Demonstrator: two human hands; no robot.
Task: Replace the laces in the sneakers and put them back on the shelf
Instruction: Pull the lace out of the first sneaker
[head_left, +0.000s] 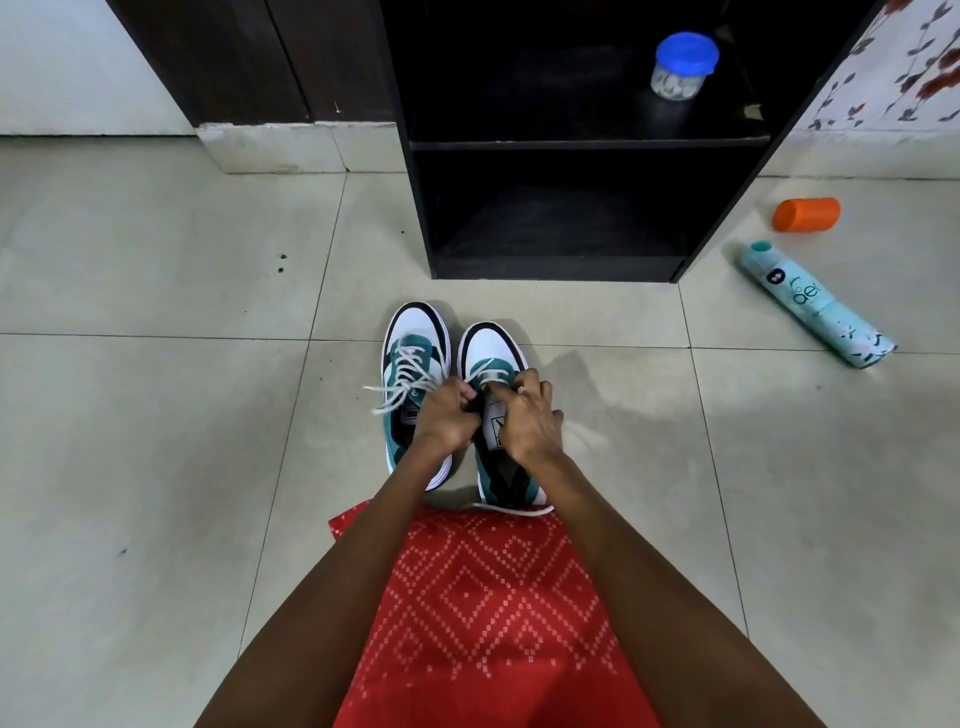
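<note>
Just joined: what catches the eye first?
The left hand and right hand pinch the white lace on the right teal and white sneaker, centre floor, beside its laced twin. Behind, a black open shelf holds a clear jar with blue lid; a teal spray can and orange cap lie right of it.

Blue-lidded jar (683, 65), orange container (806, 213) on tiled floor (156, 415), teal spray can (815, 304) lying nearby

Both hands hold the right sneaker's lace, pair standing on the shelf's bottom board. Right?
No. In the head view the left hand and right hand hold the lace of the right sneaker, but it and the left sneaker stand on the floor in front of the shelf, not on its bottom board.
</note>
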